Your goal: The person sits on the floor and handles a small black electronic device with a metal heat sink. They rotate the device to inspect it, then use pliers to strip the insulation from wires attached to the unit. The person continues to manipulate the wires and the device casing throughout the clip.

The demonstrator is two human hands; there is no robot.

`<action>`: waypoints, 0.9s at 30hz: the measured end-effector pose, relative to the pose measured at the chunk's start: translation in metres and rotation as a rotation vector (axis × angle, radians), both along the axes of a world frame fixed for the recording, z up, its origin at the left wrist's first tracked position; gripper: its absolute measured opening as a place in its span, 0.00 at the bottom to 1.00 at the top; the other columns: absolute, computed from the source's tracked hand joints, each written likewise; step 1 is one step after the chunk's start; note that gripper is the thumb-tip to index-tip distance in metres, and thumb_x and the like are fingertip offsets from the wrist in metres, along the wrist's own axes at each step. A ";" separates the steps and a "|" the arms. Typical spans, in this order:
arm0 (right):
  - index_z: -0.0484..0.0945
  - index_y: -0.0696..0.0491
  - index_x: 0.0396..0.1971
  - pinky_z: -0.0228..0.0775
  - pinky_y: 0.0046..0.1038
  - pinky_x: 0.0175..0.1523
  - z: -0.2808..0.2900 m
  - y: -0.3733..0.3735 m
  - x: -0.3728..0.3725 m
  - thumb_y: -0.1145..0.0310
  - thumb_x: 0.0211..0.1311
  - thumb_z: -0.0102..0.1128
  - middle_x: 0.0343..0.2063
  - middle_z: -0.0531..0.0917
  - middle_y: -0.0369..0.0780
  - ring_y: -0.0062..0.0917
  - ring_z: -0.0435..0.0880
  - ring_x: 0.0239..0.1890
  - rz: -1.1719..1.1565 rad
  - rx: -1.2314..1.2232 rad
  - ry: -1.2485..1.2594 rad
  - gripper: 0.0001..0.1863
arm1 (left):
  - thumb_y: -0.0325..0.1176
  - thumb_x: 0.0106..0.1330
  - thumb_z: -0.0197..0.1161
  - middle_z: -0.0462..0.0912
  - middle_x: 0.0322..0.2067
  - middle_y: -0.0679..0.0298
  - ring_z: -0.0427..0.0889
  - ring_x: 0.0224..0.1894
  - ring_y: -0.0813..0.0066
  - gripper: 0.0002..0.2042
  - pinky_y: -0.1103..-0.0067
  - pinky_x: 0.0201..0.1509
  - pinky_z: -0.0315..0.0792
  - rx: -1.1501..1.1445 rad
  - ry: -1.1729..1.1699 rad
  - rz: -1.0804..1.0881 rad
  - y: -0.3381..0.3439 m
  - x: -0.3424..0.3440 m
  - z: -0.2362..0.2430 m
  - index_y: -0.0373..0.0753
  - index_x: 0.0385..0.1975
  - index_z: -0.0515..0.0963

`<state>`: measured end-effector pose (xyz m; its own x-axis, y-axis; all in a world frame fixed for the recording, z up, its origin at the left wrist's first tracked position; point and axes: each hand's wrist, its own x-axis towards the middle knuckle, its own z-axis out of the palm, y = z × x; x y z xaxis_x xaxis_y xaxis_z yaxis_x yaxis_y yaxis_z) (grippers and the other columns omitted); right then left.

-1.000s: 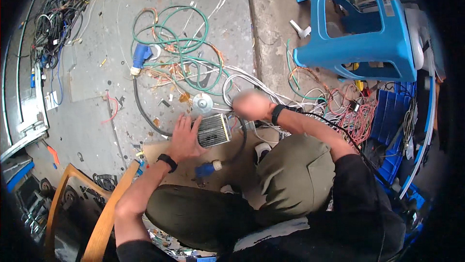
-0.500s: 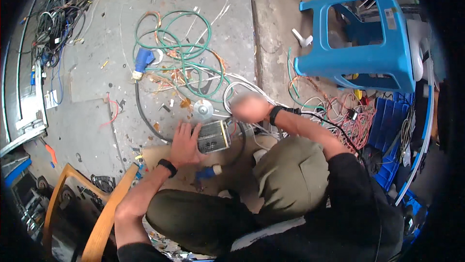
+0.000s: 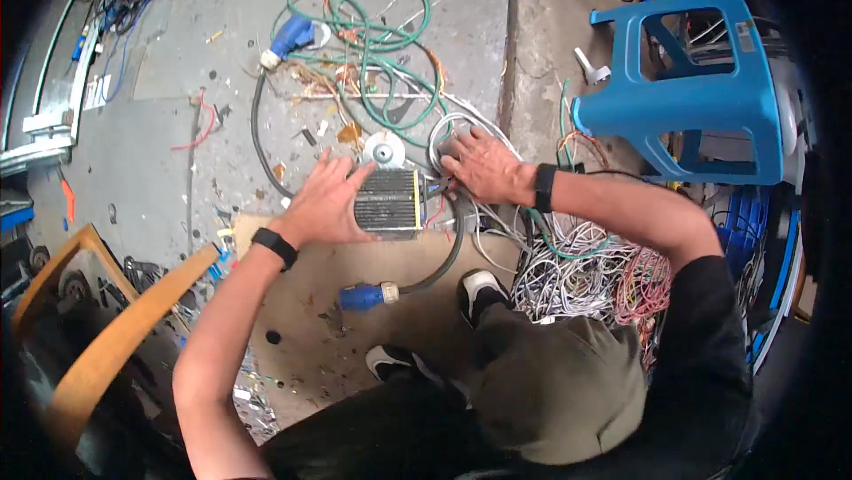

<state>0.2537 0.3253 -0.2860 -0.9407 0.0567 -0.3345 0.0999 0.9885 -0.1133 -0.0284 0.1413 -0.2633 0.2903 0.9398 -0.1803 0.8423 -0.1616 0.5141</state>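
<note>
A grey finned metal box (image 3: 387, 200) with a yellow strip at its right end lies on the floor in front of me. My left hand (image 3: 328, 200) grips its left end, thumb at the near side and fingers at the far side. Close by the box's right end, my right hand (image 3: 484, 165) has its fingers curled; a dark object and wires show beneath them, but what they hold is hidden. A black cable (image 3: 450, 249) curves toward me to a blue plug (image 3: 362, 297). Another blue plug (image 3: 291, 36) lies farther off on a second black cable (image 3: 257, 134).
A round metal disc (image 3: 384, 151) lies just beyond the box. Green wire loops (image 3: 377, 45) spread past it. A pile of white wires (image 3: 568, 271) and red wires (image 3: 646, 285) lies right, below a blue plastic stool (image 3: 692, 94). A wooden chair arm (image 3: 133, 329) stands left.
My view has shifted, so the floor things appear higher in it. My right hand, blurred before, is now sharp beside the box's right end. The left hand stays on the box.
</note>
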 end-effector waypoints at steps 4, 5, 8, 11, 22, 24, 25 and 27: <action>0.79 0.50 0.50 0.63 0.44 0.61 0.018 -0.008 -0.001 0.53 0.70 0.55 0.50 0.81 0.47 0.38 0.78 0.57 0.094 0.095 -0.050 0.19 | 0.59 0.39 0.83 0.75 0.51 0.51 0.75 0.59 0.48 0.57 0.43 0.78 0.49 -0.114 0.015 -0.036 0.003 -0.001 0.001 0.38 0.72 0.66; 0.78 0.50 0.52 0.65 0.45 0.60 0.024 -0.010 -0.002 0.52 0.69 0.56 0.50 0.81 0.47 0.39 0.78 0.57 0.102 0.105 -0.114 0.20 | 0.59 0.39 0.84 0.75 0.52 0.51 0.74 0.59 0.48 0.57 0.44 0.78 0.49 -0.100 0.021 -0.043 0.004 -0.001 -0.001 0.39 0.72 0.65; 0.78 0.51 0.56 0.74 0.48 0.53 0.025 -0.008 -0.001 0.56 0.64 0.59 0.46 0.84 0.48 0.44 0.84 0.52 0.104 0.054 -0.268 0.23 | 0.59 0.39 0.84 0.75 0.56 0.53 0.70 0.63 0.50 0.58 0.46 0.75 0.53 -0.116 0.051 -0.070 0.006 -0.006 0.001 0.42 0.74 0.64; 0.78 0.52 0.57 0.76 0.46 0.51 0.074 -0.018 -0.044 0.61 0.60 0.59 0.43 0.85 0.52 0.46 0.85 0.50 0.031 -0.217 -0.675 0.25 | 0.60 0.36 0.85 0.76 0.56 0.53 0.69 0.64 0.48 0.57 0.49 0.71 0.59 -0.255 0.135 -0.147 0.020 -0.021 0.020 0.49 0.73 0.68; 0.72 0.57 0.67 0.66 0.30 0.64 0.054 -0.088 -0.010 0.66 0.60 0.60 0.55 0.79 0.43 0.30 0.75 0.60 -0.481 -1.034 -0.670 0.33 | 0.34 0.63 0.70 0.75 0.54 0.50 0.75 0.58 0.49 0.24 0.60 0.63 0.73 0.211 0.169 0.286 -0.053 0.000 0.073 0.40 0.58 0.74; 0.69 0.58 0.70 0.66 0.29 0.63 0.032 -0.113 -0.004 0.66 0.61 0.59 0.55 0.79 0.43 0.29 0.75 0.59 -0.513 -1.188 -0.599 0.35 | 0.36 0.64 0.69 0.76 0.50 0.49 0.79 0.50 0.48 0.22 0.59 0.54 0.76 0.090 0.045 0.412 -0.099 0.033 0.079 0.36 0.55 0.73; 0.67 0.58 0.71 0.66 0.28 0.62 0.039 -0.122 -0.001 0.66 0.61 0.59 0.55 0.78 0.43 0.28 0.75 0.58 -0.578 -1.196 -0.591 0.36 | 0.39 0.66 0.68 0.77 0.48 0.49 0.80 0.48 0.47 0.23 0.58 0.53 0.76 0.019 -0.035 0.444 -0.117 0.050 0.079 0.34 0.55 0.73; 0.64 0.58 0.73 0.67 0.27 0.60 0.040 -0.134 0.013 0.67 0.62 0.58 0.56 0.77 0.43 0.26 0.75 0.57 -0.638 -1.208 -0.566 0.37 | 0.45 0.69 0.65 0.79 0.45 0.46 0.82 0.44 0.45 0.26 0.58 0.50 0.77 -0.130 -0.145 0.494 -0.150 0.087 0.075 0.29 0.57 0.72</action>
<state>0.2663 0.1910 -0.2460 -0.5954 -0.1726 -0.7846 0.7820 0.0991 -0.6153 0.0581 -0.0086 -0.1882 -0.1512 0.9433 -0.2955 0.7207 0.3098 0.6201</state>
